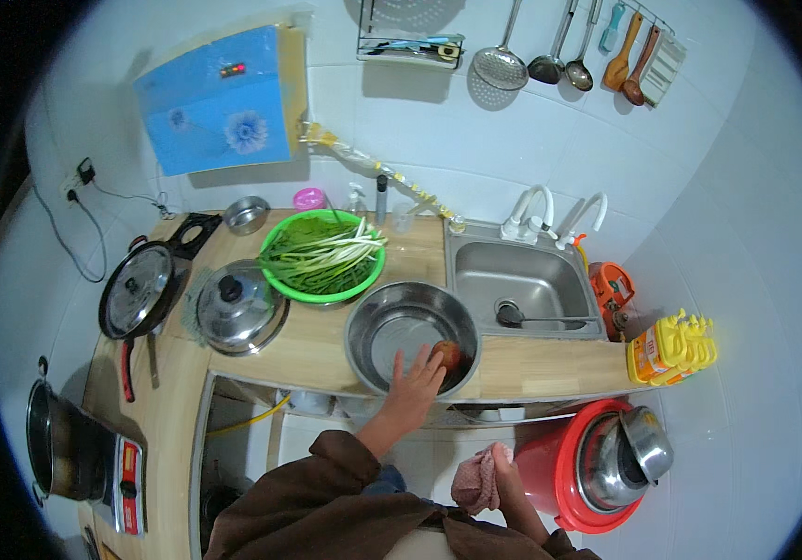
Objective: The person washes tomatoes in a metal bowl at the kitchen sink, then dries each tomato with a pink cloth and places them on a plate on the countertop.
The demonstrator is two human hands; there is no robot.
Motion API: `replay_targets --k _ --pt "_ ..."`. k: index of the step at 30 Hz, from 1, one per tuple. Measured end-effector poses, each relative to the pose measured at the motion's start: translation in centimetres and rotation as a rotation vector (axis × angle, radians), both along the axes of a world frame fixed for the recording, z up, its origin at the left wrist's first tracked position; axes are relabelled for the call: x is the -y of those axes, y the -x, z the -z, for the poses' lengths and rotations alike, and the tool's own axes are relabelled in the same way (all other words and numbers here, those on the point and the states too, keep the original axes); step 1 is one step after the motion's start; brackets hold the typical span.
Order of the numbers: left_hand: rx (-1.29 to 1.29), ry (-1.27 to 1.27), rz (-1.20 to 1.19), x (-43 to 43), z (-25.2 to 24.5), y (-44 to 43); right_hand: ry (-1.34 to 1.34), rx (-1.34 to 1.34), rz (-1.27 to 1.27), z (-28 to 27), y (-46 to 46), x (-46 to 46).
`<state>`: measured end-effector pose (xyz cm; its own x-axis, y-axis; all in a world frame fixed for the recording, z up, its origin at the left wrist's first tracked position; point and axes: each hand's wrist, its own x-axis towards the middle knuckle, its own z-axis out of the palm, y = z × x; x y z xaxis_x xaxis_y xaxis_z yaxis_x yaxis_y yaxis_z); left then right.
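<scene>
My left hand (411,392) reaches over the near rim of a stainless steel basin (401,343), fingers spread beside a round reddish-brown item (446,356) inside it; whether the fingertips touch it cannot be told. The basin stands on the wooden counter. Below the counter edge, my right hand (506,476) grips a pink cloth (476,481). Behind the basin, to the left, a green colander (274,282) holds leafy greens and spring onions (338,252).
A steel sink (523,276) holding a ladle lies to the right. Yellow bottles (670,350) stand at the right end. At left are a lidded pot (240,308), a frying pan (136,287) and a tall pot on a stove (129,483). A red bucket (548,462) with steel bowls stands below.
</scene>
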<state>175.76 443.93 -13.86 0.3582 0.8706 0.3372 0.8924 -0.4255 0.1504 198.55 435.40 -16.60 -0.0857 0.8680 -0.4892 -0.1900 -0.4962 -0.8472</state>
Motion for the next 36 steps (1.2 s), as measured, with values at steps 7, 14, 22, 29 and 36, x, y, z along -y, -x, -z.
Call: replay_targets --k 7,14,22,29,36 --pt "-0.36 -0.009 0.269 -9.2 5.4 -2.5 0.054 0.031 0.15 -1.0 0.2 -4.0" --pt "-0.317 -0.09 0.107 -12.3 10.4 -2.9 0.092 0.212 0.059 0.3 -0.7 -6.8" --pt "0.216 0.587 -0.35 -12.2 5.5 0.9 0.146 0.217 -0.097 -0.9 -1.1 -12.7" --pt "1.0 0.698 -0.32 -10.8 3.8 4.5 0.12 0.047 -0.133 2.5 -1.0 -15.3" --pt "0.505 0.485 -0.521 -9.2 -0.1 6.0 0.16 0.255 -0.405 -4.9 0.5 -16.7"
